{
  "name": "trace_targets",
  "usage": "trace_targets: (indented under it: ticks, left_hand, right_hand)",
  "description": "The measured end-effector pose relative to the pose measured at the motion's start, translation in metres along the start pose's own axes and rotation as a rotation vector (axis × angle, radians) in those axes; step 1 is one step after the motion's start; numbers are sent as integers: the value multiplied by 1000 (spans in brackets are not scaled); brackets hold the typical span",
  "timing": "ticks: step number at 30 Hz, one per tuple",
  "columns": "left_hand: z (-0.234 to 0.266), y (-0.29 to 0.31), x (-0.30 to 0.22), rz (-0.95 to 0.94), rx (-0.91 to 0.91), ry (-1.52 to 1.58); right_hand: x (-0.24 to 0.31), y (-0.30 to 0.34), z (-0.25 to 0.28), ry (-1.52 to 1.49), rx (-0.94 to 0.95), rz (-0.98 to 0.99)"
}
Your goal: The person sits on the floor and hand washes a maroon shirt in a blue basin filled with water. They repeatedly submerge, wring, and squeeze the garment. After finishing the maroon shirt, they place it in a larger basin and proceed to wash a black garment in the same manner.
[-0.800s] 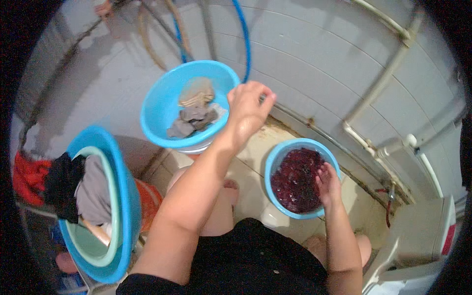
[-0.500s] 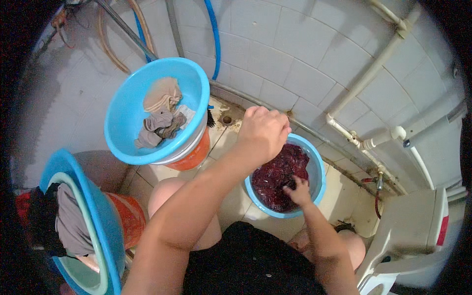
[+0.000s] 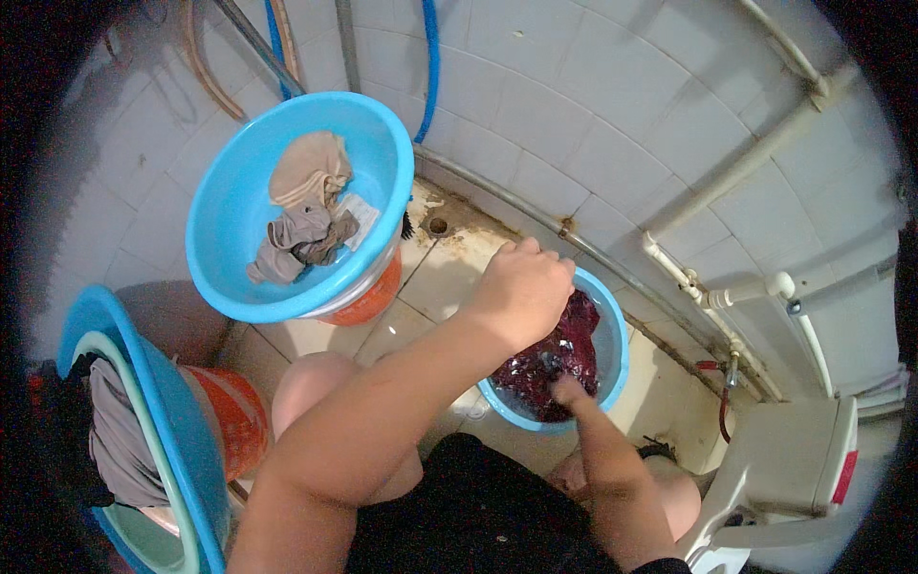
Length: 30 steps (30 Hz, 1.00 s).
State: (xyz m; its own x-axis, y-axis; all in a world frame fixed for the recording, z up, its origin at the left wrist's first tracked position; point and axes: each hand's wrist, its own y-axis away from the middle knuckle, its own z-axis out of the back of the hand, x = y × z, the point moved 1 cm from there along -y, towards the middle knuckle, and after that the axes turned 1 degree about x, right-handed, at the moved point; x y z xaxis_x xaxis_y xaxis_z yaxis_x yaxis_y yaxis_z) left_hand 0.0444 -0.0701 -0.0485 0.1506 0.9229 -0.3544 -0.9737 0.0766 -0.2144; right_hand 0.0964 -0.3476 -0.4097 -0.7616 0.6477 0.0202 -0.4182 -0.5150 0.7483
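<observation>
A wet, dark red cloth (image 3: 550, 354) lies bunched in a light blue basin (image 3: 620, 368) on the floor in front of me. Above the basin's far left side is my left hand (image 3: 524, 292), its fingers curled into a closed grip. The cloth rises to it and hangs from its underside. My right hand (image 3: 571, 390) pushes into the near right part of the cloth. Its fingers are sunk out of sight and blurred, so their shape cannot be made out.
A larger blue basin (image 3: 215, 215) holding beige and grey clothes (image 3: 311, 167) rests on an orange bucket (image 3: 368, 292). Another blue tub (image 3: 196, 421) with grey clothing (image 3: 124, 435) stands at left. Pipes (image 3: 708, 191) run along the tiled wall; a white plastic stool-like item (image 3: 784, 459) is at right.
My right hand has gone from spread fingers on the cloth to being pushed down into it. The cloth has shifted and is drawn up toward my left hand, which stays closed.
</observation>
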Motion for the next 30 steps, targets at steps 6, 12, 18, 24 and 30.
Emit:
trace_targets:
  ticks: [6, 12, 18, 24, 30]
  left_hand:
    - [-4, 0, -23, -137, 350, -69]
    - [-34, 10, -42, -305, 168, 414]
    - [0, -12, -65, -134, 92, 567]
    - [-9, -27, -30, 102, 128, 690]
    - [11, -25, -23, 45, 219, 640]
  right_hand:
    - [-1, 121, 147, -1298, -532, -211]
    - [45, 284, 275, -1874, -802, 92]
    - [37, 317, 285, -2169, -797, 326]
    - [7, 284, 246, -1900, -854, 273]
    - [-13, 277, 248, -2032, -1130, 152]
